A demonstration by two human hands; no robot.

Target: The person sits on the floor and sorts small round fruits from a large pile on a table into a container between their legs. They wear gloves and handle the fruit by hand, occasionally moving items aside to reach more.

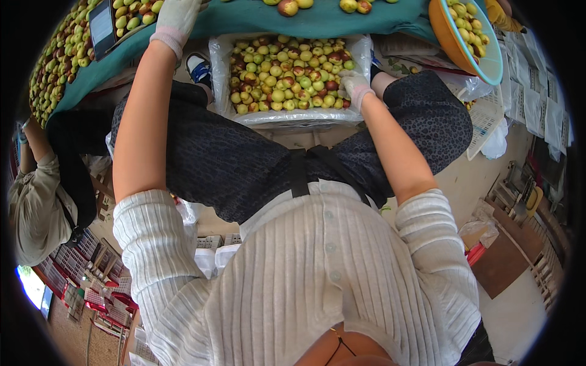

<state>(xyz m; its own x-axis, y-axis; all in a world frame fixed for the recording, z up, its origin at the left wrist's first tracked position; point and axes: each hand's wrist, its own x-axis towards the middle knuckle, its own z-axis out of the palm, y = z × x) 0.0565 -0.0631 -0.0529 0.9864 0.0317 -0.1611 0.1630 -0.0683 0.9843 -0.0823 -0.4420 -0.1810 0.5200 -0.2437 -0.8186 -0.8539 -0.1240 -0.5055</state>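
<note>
My left hand [177, 23], in a white knit glove with a pink cuff, reaches over the green cloth [238, 20] at the top edge; its fingertips are cut off by the frame. Close to it lie green and reddish jujube fruits [132, 16] and a dark-framed tablet or phone [101, 27]. My right hand [355, 87], gloved too, is at the right side of a crate lined with clear plastic [222, 73], touching the heaped jujubes [293, 75] inside it. Whether its fingers grip a fruit cannot be made out.
An orange basin with a light-blue basket [492, 59] of fruit stands at the upper right. Below it is a white plastic crate [485, 119]. Another person [39, 201] sits at the left beside a large fruit pile [59, 59]. Stacked crates [110, 297] stand at the lower left.
</note>
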